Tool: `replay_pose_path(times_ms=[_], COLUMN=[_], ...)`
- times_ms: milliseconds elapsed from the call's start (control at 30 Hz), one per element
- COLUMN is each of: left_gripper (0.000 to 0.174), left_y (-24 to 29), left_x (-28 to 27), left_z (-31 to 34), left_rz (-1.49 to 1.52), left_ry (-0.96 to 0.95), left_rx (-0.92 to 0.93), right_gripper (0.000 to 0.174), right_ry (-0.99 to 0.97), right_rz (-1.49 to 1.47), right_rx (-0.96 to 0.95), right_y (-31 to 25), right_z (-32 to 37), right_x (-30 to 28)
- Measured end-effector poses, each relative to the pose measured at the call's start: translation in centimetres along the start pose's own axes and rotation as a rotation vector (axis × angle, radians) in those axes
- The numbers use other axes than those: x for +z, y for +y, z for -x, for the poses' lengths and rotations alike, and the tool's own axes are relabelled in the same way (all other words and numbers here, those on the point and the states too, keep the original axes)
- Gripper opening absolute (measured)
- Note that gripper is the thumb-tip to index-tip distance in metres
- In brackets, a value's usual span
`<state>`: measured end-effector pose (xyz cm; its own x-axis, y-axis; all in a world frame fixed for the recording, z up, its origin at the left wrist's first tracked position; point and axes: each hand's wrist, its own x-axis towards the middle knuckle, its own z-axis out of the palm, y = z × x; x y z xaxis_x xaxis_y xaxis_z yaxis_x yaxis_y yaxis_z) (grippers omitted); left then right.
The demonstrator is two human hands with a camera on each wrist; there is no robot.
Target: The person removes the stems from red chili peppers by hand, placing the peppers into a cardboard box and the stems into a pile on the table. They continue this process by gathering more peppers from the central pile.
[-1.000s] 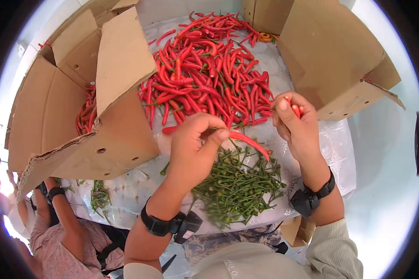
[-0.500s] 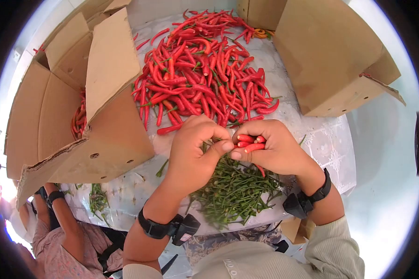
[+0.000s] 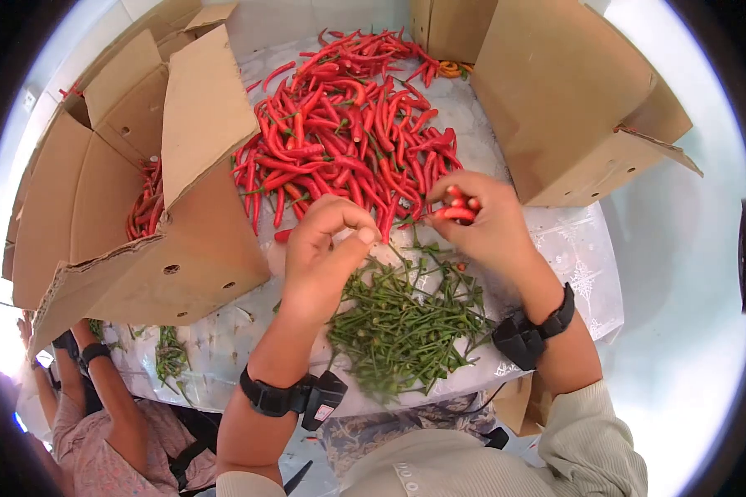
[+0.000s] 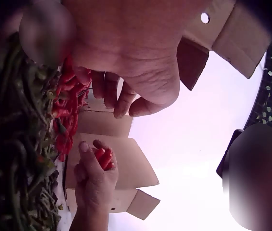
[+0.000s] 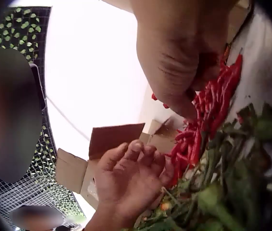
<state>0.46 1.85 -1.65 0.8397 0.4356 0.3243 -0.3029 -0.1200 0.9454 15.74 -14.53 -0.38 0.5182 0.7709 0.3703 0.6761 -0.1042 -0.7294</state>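
My right hand [image 3: 493,228] grips a small bunch of red chili peppers [image 3: 458,214], their pale ends showing between thumb and fingers. To its left, over the near edge of the chili pile, is my left hand [image 3: 315,265]. In the right wrist view the fingers of the left hand [image 5: 133,175] are loosely bent around nothing. A large heap of red chili peppers [image 3: 340,141] lies on the table beyond both hands. Below the hands, a mound of green chili stems [image 3: 406,331] sits near the table's front edge.
On the left stands an open cardboard box [image 3: 207,265] with red chilies inside. Another cardboard box [image 3: 563,108] is at the right, beside a few orange chilies [image 3: 449,69]. Another person's arm [image 3: 112,385] works at the lower left near a small stem pile [image 3: 171,356].
My left hand held a red chili a second ago; the hands met over the stems, and it is now without it. The hands have parted, and several chilies show in the right hand.
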Motion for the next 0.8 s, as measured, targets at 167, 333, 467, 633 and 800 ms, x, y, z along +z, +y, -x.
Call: replay_pose_path(times_ms=[167, 333, 467, 633, 800], left_gripper=[0.006, 0.007, 0.013, 0.018, 0.023], left_y=[-0.5, -0.8, -0.3, -0.1, 0.2], left_x=[0.4, 0.5, 0.3, 0.9, 0.9], left_z=[0.3, 0.4, 0.2, 0.2, 0.3], left_rz=[-0.082, -0.059, 0.001, -0.069, -0.270], left_ry=[0.044, 0.064, 0.130, 0.122, 0.111], left_rx=[-0.045, -0.012, -0.038, 0.004, 0.147], right_gripper=[0.029, 0.027, 0.021, 0.016, 0.015], right_ry=[-0.113, -0.024, 0.069, 0.027, -0.103], right_rz=[0.428, 0.312, -0.107, -0.396, -0.501], right_rx=[-0.138, -0.232, -0.083, 0.104, 0.115], right_y=[-0.4, -0.3, -0.9, -2.0, -2.9], right_z=[-0.3, -0.3, -0.1, 0.6, 0.8], right_x=[1.2, 1.1, 1.0, 0.8, 0.6])
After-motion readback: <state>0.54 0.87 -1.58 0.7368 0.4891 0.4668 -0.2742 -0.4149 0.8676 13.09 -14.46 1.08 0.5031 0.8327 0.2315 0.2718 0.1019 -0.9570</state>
